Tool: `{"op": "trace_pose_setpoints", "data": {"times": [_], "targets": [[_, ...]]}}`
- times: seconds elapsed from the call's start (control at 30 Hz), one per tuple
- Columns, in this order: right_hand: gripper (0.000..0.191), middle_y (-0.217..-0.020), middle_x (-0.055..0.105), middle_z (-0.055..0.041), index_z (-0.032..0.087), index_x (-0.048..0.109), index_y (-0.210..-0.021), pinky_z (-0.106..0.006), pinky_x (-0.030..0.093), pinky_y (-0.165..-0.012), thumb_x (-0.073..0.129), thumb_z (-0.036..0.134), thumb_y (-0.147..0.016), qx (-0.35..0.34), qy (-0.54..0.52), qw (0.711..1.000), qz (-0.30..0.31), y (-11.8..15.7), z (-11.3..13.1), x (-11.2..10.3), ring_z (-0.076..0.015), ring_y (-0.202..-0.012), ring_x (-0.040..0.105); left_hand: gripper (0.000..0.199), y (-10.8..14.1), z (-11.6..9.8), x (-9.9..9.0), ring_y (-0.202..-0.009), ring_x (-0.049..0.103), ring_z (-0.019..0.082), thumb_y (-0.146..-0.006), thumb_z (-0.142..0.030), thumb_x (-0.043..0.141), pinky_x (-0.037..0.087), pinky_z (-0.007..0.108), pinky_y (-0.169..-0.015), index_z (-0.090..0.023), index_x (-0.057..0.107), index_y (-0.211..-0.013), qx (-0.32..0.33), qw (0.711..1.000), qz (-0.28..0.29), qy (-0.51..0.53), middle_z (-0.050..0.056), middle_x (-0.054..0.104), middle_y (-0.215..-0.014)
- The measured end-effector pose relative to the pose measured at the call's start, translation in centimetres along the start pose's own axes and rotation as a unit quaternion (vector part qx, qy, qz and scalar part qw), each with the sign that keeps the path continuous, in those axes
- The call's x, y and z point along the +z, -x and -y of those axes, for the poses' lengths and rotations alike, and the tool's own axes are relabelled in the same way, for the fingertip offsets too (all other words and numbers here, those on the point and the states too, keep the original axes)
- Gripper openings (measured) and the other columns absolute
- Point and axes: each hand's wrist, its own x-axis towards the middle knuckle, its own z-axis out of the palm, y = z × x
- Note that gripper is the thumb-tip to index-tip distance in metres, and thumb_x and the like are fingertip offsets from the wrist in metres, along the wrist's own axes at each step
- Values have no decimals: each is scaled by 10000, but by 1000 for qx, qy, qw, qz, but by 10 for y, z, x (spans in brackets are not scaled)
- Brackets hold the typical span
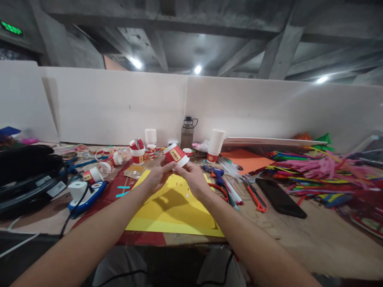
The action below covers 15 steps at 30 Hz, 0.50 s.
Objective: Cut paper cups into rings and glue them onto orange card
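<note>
Holding one red-and-white paper cup, two hands, one bottle behind.

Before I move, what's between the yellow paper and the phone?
The head view shows a red loop handle, glue gun, markers and an orange-handled tool between the yellow paper and phone.

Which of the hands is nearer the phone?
Right. The right hand grips the near side of the cup, with the phone off to its right; the left hand is at the cup's left, farther from the phone.
</note>
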Motion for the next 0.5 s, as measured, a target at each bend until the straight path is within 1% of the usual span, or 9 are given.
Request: {"op": "trace_pose_setpoints", "data": {"times": [0.07, 0.13, 0.2, 0.23, 0.27, 0.33, 0.4, 0.43, 0.5], "targets": [[358, -869, 689, -41, 190, 664, -865, -338, 509, -780, 673, 514, -713, 39, -7, 999, -26, -2, 2, -6, -193, -834, 635, 495, -1, -1, -3, -969, 626, 191, -691, -255, 772, 497, 279, -774, -199, 607, -1154, -1, 1000, -13, -7, 67, 676, -1067], [410, -817, 655, -41, 188, 609, -811, -308, 509, -682, 623, 589, -726, 57, 27, 992, -109, -6, 5, -16, -180, -790, 615, 465, -3, -2, -8, -947, 626, 185, -693, -282, 767, 493, 256, -729, -191, 623, -1125, 6, 999, -34, -32, 72, 670, -1086], [444, -873, 638, -33, 204, 561, -858, -294, 502, -677, 635, 611, -699, 38, 86, 976, -197, -10, 6, -26, -173, -823, 597, 459, -4, -2, -12, -943, 625, 187, -700, -312, 759, 484, 246, -705, -187, 628, -1122, 7, 997, -38, -70, 81, 661, -1117], [475, -951, 637, -41, 211, 546, -934, -301, 503, -717, 656, 600, -684, 23, 103, 973, -206, -13, 5, -30, -176, -877, 597, 466, -3, -2, -13, -955, 622, 195, -706, -325, 754, 481, 249, -711, -185, 627, -1132, 1, 995, -28, -93, 88, 656, -1135], [517, -1039, 630, -56, 217, 526, -1020, -311, 502, -763, 671, 581, -682, 8, 108, 975, -194, -15, 4, -32, -182, -939, 595, 476, -2, -1, -14, -975, 617, 205, -711, -331, 750, 478, 257, -731, -184, 624, -1147, -6, 993, -9, -116, 94, 650, -1154], [606, -1169, 603, -80, 225, 482, -1146, -332, 485, -853, 709, 526, -671, -11, 112, 985, -131, -17, -1, -33, -191, -1030, 585, 492, 0, 1, -14, -1024, 602, 224, -713, -322, 753, 468, 278, -800, -181, 624, -1167, -24, 986, 42, -158, 103, 637, -1188], [638, -1190, 607, -83, 221, 482, -1180, -343, 463, -908, 742, 477, -657, -17, 124, 989, -77, -17, -8, -30, -194, -1054, 585, 493, 2, 5, -14, -1049, 590, 230, -703, -314, 763, 447, 292, -865, -178, 636, -1160, -32, 979, 74, -187, 102, 637, -1190], [637, -1173, 622, -78, 218, 495, -1174, -344, 460, -916, 755, 465, -648, -18, 131, 989, -65, -16, -10, -28, -195, -1047, 591, 487, 2, 7, -14, -1037, 594, 228, -698, -325, 767, 440, 295, -876, -174, 645, -1145, -33, 978, 74, -193, 101, 647, -1165], [609, -1127, 648, -65, 216, 520, -1148, -340, 479, -885, 747, 489, -654, -19, 133, 988, -80, -16, -15, -25, -195, -1005, 610, 459, 0, 10, -17, -953, 612, 209, -700, -392, 757, 445, 286, -835, -161, 668, -1086, -30, 980, 43, -192, 96, 676, -1062]]}}
